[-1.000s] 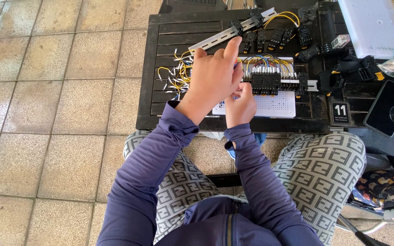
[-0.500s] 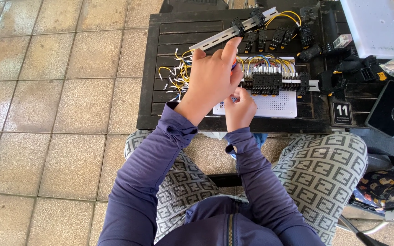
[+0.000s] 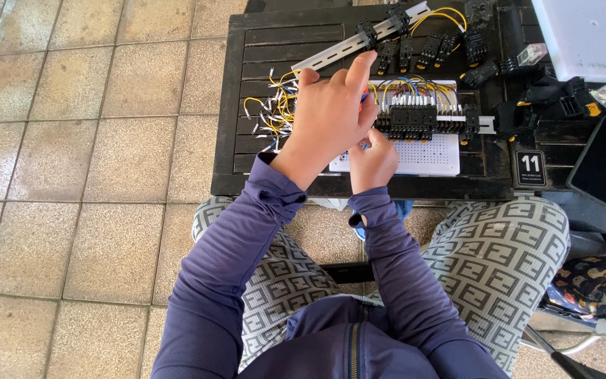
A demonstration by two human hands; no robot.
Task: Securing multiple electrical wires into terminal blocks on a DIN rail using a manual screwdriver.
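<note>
My left hand (image 3: 327,116) hovers over the left end of a row of black terminal blocks (image 3: 419,119) wired with coloured leads. Its fingers are closed around a small tool (image 3: 365,93), of which only a red and blue bit shows. My right hand (image 3: 373,163) is curled just below it, at the left edge of a white perforated board (image 3: 429,156). What the right fingers pinch is hidden. A bundle of yellow and white wires (image 3: 275,112) spreads out left of my hands.
All of this lies on a black slatted table (image 3: 247,70). A loose metal rail (image 3: 338,50) and several black sockets (image 3: 450,49) lie at the back. A white tray (image 3: 583,35), a dark phone (image 3: 601,160) and a small number tag (image 3: 530,168) are to the right. Tiled floor lies to the left.
Both hands stay at the left end of the terminal row, with only small finger shifts.
</note>
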